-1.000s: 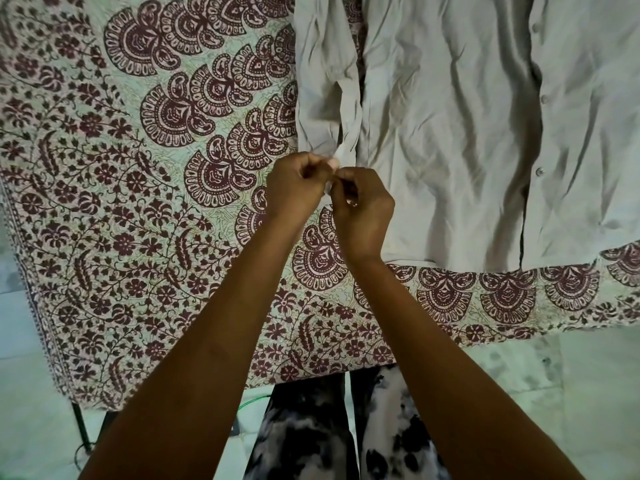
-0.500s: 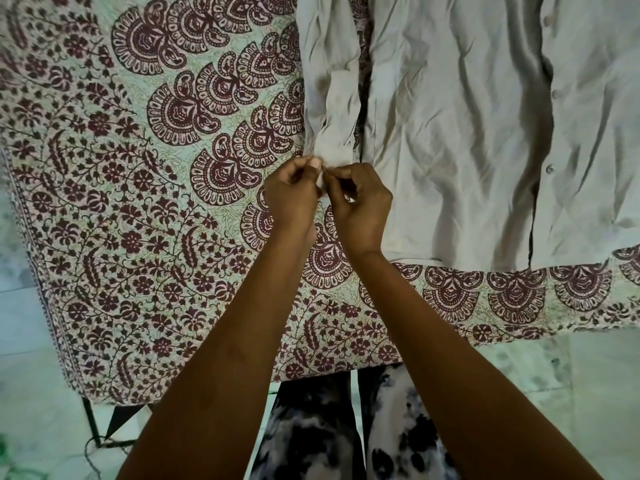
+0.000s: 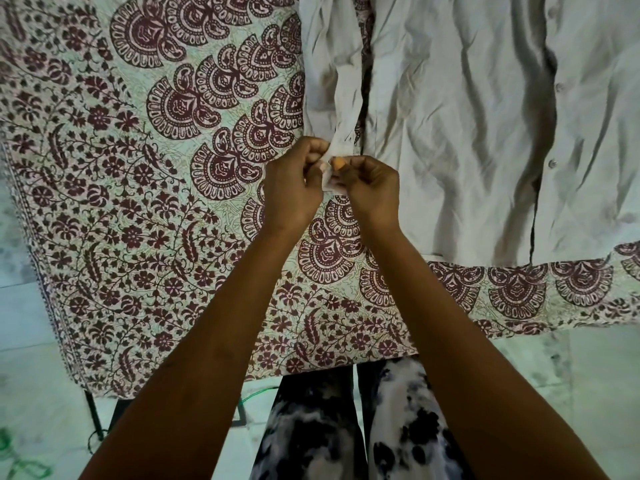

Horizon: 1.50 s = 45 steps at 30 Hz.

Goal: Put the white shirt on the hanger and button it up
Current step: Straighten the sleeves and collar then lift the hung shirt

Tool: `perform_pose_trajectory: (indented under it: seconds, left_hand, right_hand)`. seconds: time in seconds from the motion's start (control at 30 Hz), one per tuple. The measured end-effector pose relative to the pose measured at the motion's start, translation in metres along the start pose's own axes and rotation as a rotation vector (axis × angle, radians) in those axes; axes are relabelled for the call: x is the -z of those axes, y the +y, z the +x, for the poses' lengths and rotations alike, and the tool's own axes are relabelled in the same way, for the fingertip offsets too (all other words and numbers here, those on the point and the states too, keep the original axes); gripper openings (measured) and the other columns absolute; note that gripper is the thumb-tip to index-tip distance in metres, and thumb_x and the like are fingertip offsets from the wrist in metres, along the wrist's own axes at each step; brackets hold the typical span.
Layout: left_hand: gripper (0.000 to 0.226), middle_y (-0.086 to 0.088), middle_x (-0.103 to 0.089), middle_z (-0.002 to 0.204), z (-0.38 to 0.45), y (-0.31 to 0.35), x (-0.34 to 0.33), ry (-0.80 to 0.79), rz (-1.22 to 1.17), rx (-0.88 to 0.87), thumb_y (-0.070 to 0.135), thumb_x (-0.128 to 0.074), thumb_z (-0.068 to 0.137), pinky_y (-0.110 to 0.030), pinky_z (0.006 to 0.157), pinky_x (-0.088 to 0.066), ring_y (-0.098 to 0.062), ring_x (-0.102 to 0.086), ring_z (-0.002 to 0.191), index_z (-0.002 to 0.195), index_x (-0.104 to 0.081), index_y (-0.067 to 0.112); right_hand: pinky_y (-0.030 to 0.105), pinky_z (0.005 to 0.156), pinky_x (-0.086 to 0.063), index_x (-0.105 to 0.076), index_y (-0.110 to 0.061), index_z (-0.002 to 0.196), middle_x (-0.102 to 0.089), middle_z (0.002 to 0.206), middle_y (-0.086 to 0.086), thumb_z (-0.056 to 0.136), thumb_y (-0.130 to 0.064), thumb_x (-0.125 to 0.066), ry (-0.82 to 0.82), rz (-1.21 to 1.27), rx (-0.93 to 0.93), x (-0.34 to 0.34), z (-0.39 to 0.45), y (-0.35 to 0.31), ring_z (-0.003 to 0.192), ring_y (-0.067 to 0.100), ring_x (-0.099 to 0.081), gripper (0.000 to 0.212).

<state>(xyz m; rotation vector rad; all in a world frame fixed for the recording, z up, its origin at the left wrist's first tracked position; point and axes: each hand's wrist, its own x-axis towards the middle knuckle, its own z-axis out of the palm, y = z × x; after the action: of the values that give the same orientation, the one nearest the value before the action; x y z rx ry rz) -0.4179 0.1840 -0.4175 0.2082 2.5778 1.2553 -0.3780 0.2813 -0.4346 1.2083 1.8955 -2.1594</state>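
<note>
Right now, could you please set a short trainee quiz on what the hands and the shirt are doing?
1. True or false: both hands pinch the sleeve cuff.
2. The white shirt lies on: A) the bare floor B) a patterned cloth C) a chair.
3. Name the part of the shirt front seen at the right.

Key
1. True: left hand and right hand meet on it.
2. B.
3. The button placket.

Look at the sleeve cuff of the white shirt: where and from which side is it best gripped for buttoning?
Grip the cuff at its open end, one edge in each hand, coming from the near table edge. The sleeve lies flat, its cuff pointing toward the person, so left hand and right hand can pinch it from either side, as they do here.
</note>
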Motion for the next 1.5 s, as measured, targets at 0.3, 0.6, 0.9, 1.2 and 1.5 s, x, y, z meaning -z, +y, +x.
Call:
perform_pose_trajectory:
  seconds: [0.3, 0.6, 0.9, 1.2, 1.5]
  left_hand:
    - [0.027, -0.002, -0.061, 0.081, -0.001, -0.006, 0.004, -0.004, -0.049, 0.009, 0.006, -0.063, 0.076, -0.031, 0.064, -0.053, -0.014, -0.06, 0.069, 0.099, -0.049, 0.002]
    - [0.024, 0.002, -0.051, 0.075, -0.016, -0.006, 0.007, 0.134, -0.028, 0.02, 0.01, -0.063, 0.079, -0.016, 0.053, -0.039, 0.001, -0.048, 0.055, 0.093, -0.046, 0.001]
    - [0.018, -0.006, -0.068, 0.096, -0.014, -0.012, 0.021, 0.108, -0.389, 0.275, 0.002, -0.05, 0.088, -0.027, 0.071, -0.053, -0.015, -0.066, 0.082, 0.083, -0.05, 0.02]
    - [0.037, -0.005, -0.062, 0.117, -0.006, -0.009, 0.029, -0.149, -0.924, 0.676, 0.036, -0.047, 0.094, -0.028, 0.071, -0.053, -0.021, -0.06, 0.104, 0.125, -0.051, 0.015]
    - [0.046, -0.001, -0.048, 0.112, -0.012, -0.013, 0.031, -0.207, 0.004, 0.015, 0.04, -0.056, 0.086, -0.02, 0.085, -0.047, -0.007, -0.049, 0.104, 0.128, -0.055, 0.021]
  right_hand:
    - [0.018, 0.055, -0.05, -0.054, -0.005, 0.074, -0.055, 0.063, 0.007, 0.094, -0.003, -0.048, -0.306, -0.098, -0.235, 0.009, 0.013, -0.03, 0.045, 0.004, -0.055, 0.021]
    - [0.016, 0.049, -0.05, -0.054, -0.004, 0.084, -0.058, 0.07, 0.006, 0.099, -0.015, -0.04, -0.246, 0.046, -0.208, -0.012, -0.005, -0.031, 0.054, 0.006, -0.06, 0.024]
    - [0.021, 0.049, -0.053, -0.055, 0.001, 0.069, -0.065, 0.055, 0.004, 0.086, 0.008, -0.053, -0.233, 0.141, -0.241, 0.004, 0.006, -0.027, 0.052, 0.012, -0.065, 0.019]
    - [0.02, 0.063, -0.054, -0.054, -0.002, 0.105, -0.063, 0.086, 0.002, 0.097, -0.004, -0.037, -0.288, 0.327, -0.485, 0.007, -0.004, -0.023, 0.073, 0.013, -0.062, 0.019]
    - [0.032, 0.084, -0.052, -0.057, -0.015, 0.112, -0.065, 0.108, 0.006, 0.084, -0.055, -0.036, 0.028, -0.036, -0.257, -0.02, -0.017, -0.011, 0.098, 0.013, -0.063, 0.053]
